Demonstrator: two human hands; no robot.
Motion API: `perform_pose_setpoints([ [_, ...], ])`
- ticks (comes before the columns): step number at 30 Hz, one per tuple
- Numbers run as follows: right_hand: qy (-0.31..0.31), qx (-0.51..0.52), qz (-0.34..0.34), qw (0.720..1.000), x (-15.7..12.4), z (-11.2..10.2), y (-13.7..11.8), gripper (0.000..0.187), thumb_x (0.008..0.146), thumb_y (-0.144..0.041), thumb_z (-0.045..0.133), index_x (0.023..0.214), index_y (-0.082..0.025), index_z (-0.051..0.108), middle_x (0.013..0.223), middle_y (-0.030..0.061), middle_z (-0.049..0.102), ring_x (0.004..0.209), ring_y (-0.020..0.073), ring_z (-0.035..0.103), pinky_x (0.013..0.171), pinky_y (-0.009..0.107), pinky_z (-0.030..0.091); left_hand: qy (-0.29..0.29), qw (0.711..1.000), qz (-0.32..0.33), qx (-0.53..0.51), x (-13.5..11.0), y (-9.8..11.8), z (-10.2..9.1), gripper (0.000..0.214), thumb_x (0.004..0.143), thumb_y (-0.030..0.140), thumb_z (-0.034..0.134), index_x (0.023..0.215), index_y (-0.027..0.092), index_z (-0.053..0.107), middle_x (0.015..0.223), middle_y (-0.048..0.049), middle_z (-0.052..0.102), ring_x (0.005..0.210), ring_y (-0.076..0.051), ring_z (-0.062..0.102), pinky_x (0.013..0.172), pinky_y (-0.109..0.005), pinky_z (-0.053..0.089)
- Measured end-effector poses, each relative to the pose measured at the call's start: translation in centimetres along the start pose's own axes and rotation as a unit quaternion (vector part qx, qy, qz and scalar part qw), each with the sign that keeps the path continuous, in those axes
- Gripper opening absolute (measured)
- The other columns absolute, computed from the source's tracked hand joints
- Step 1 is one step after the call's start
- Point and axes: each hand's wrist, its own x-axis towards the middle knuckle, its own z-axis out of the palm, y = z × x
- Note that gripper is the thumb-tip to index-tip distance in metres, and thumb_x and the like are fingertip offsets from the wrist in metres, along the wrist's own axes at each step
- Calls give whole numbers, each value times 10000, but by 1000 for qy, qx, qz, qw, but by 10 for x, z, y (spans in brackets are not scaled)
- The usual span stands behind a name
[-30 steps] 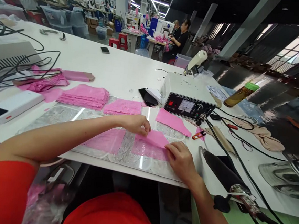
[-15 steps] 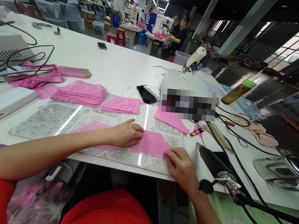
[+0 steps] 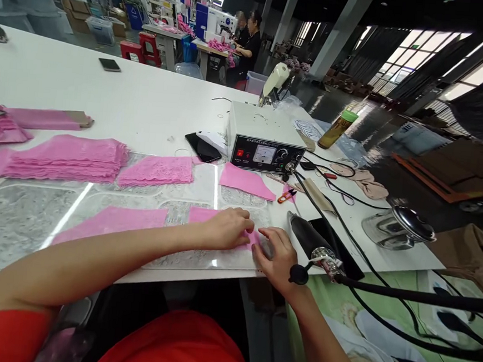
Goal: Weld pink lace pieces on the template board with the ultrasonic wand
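A pink fabric piece (image 3: 201, 214) lies flat on the grey marbled board (image 3: 26, 208), partly covered by my left hand. My left hand (image 3: 231, 229) is over the piece's right end, fingers curled down and closed at the cloth; its fingertips are partly hidden. Just right of it, my right hand (image 3: 277, 257) rests at the fabric's right edge, thumb and fingers apart. A second pink piece (image 3: 121, 220) lies to the left, partly behind my left forearm. Behind these are a tall pink fabric stack (image 3: 67, 159), a lower stack (image 3: 158, 170) and a pink piece (image 3: 245, 181).
A control box (image 3: 265, 135) with a dial stands at the back. Right of my hands lie a black handheld tool (image 3: 310, 236) with cables, orange thread snips (image 3: 286, 196) and a glass jug (image 3: 388, 226). A black phone (image 3: 202, 147) sits beside the box. People work at machines beyond.
My left hand has slid right along the fabric to its right end, close to my right hand. My right thumb and fingers have spread apart. The view has turned right.
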Motion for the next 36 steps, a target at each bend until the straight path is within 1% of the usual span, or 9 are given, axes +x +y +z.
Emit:
perform_pose_setpoints([
  [4,10,-10,4,1000,-5,-6,2,262,797,-165,615,1054,-201,582,1002,83,623,966,213,597,861,385,545,-12,1000,-4,-4,13,6,9,76,796,197,652,848,149,679,864,-66,627,818,-208,619,739,-287,472],
  [6,13,-10,7,1000,-7,-8,2,203,794,-153,611,991,-201,601,979,81,628,952,213,594,851,384,542,-15,1000,-7,-7,13,6,11,53,799,174,631,819,150,673,848,-61,623,810,-200,616,737,-279,468],
  [8,16,1,15,1000,-7,-8,2,152,794,-144,605,932,-205,616,962,78,635,939,209,595,838,378,541,-16,1000,-13,-11,13,6,13,82,814,145,590,799,151,670,834,-58,623,802,-190,613,729,-268,462],
  [12,27,28,30,999,-8,-5,2,112,797,-144,596,880,-211,628,950,76,644,928,208,600,833,377,536,-11,999,-30,-17,12,7,14,137,832,129,541,798,150,673,828,-60,632,778,-184,609,701,-266,454],
  [18,10,44,45,998,-10,-3,4,109,812,-159,591,896,-225,610,977,58,625,973,198,587,868,378,526,-3,998,-49,-33,12,9,15,126,827,150,552,814,145,677,836,-67,641,787,-200,606,713,-286,454],
  [22,6,58,52,997,-10,-4,3,118,816,-145,579,904,-222,594,979,58,612,979,194,587,867,371,525,5,997,-65,-50,12,10,14,156,832,147,522,779,144,669,826,-67,638,761,-189,599,676,-273,440],
  [25,8,48,53,997,-9,-5,0,111,818,-147,575,903,-217,591,969,66,616,969,204,588,869,393,521,7,994,-78,-71,10,10,11,161,815,150,522,721,148,653,774,-47,633,712,-167,587,633,-253,417],
  [30,30,36,46,998,-9,-4,-3,105,812,-137,568,877,-213,600,947,69,628,967,213,592,868,411,526,2,990,-94,-109,8,9,5,178,791,154,514,655,146,628,704,-20,624,622,-130,560,555,-221,376],
  [36,57,49,57,996,-7,-1,-7,91,807,-148,582,814,-223,632,985,76,629,993,223,586,868,427,524,7,987,-89,-135,7,7,9,167,766,144,514,637,147,619,676,-8,606,604,-120,545,548,-215,369],
])
